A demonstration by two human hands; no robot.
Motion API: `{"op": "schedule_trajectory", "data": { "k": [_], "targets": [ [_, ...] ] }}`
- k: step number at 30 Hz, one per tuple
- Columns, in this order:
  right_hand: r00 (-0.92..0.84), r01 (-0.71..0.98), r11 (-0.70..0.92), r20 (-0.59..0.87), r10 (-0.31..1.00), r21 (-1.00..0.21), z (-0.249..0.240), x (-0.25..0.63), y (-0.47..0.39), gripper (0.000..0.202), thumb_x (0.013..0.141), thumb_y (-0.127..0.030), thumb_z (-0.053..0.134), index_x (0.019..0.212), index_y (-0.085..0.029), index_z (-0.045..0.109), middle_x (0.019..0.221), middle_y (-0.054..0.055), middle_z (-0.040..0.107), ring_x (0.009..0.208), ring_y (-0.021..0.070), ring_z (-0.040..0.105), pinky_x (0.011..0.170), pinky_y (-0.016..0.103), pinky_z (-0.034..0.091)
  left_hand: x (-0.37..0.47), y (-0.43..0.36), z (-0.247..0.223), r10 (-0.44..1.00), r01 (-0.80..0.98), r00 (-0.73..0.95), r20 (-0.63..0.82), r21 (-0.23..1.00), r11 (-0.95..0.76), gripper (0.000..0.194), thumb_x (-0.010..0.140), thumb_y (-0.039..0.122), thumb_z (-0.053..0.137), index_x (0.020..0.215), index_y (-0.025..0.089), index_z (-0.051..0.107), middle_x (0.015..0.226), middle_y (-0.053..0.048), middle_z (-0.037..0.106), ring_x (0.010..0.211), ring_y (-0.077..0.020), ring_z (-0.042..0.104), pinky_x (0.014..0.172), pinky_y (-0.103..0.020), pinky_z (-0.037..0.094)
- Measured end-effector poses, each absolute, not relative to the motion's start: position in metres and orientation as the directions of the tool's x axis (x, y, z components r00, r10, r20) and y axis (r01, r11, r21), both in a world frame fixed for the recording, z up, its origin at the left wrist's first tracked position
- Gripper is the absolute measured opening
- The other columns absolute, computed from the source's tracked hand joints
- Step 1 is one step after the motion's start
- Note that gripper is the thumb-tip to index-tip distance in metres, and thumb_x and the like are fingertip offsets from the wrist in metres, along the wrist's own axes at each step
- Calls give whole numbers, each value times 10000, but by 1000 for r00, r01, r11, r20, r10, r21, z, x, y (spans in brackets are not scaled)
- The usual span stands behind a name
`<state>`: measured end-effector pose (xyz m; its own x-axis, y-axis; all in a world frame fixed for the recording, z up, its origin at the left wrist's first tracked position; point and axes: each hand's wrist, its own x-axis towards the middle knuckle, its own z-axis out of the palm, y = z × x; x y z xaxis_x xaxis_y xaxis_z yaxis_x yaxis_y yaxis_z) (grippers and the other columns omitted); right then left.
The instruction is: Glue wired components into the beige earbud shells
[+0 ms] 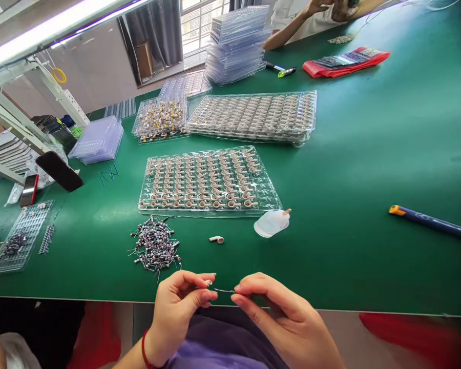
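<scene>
Left of bottom centre, a heap of wired components [155, 243] lay above the left hand [176, 303], which pinched a pale piece [208, 282] (perhaps an earbud shell, mostly covered by fingers). At bottom centre a thin lead [225, 291] spanned toward the right hand [278, 306], its thumb and forefinger gripping one end; the step seemed to be lining up lead and piece, which called next for steady fingertips.

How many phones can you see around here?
2: a black phone toward the left of the green table, and a red-edged phone just beyond its left end. Others could be hidden.
</scene>
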<state>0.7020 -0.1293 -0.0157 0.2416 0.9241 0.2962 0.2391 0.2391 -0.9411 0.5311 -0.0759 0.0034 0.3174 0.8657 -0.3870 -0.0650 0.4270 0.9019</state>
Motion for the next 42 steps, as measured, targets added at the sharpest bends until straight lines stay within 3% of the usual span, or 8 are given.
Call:
{"op": "schedule_trajectory", "data": {
  "k": [7, 18, 29, 42],
  "targets": [
    [218, 271, 254, 317, 923, -928, -13, 701, -126, 112, 867, -287, 635, 775, -224, 642, 682, 29, 658, 600, 150, 626, 534, 222, 526, 531, -77, 5, 862, -155, 322, -391, 876, 456, 294, 620, 294, 848, 689, 127, 617, 918, -117, 762, 651, -148, 719, 548, -177, 528],
    [203, 289, 300, 365, 909, -909, -12, 700, -124, 63, 858, -209, 646, 801, -229, 628, 697, -3, 643, 608, 120, 616, 555, 183, 513, 527, -79, 4, 856, -138, 364, -368, 887, 440, 240, 653, 267, 837, 704, 133, 644, 952, -105, 759, 715, -164, 733, 599, -177, 558],
    [173, 277, 337, 391, 904, -900, -9, 703, -125, 47, 848, -194, 655, 810, -221, 652, 712, 14, 652, 602, 128, 631, 549, 188, 528, 525, -77, -1, 907, -101, 421, -37, 991, 88, 54, 749, 134, 741, 767, 179, 718, 877, -3, 593, 677, -111, 702, 671, -218, 603],
    [200, 211, 324, 365, 909, -922, -13, 698, -126, 108, 812, -158, 692, 828, -242, 628, 705, -29, 648, 610, 106, 617, 569, 159, 512, 528, -80, -3, 926, -109, 377, -31, 991, 78, 151, 673, 104, 798, 740, 175, 683, 823, -1, 671, 666, -80, 658, 621, -152, 565]
  ]
}}
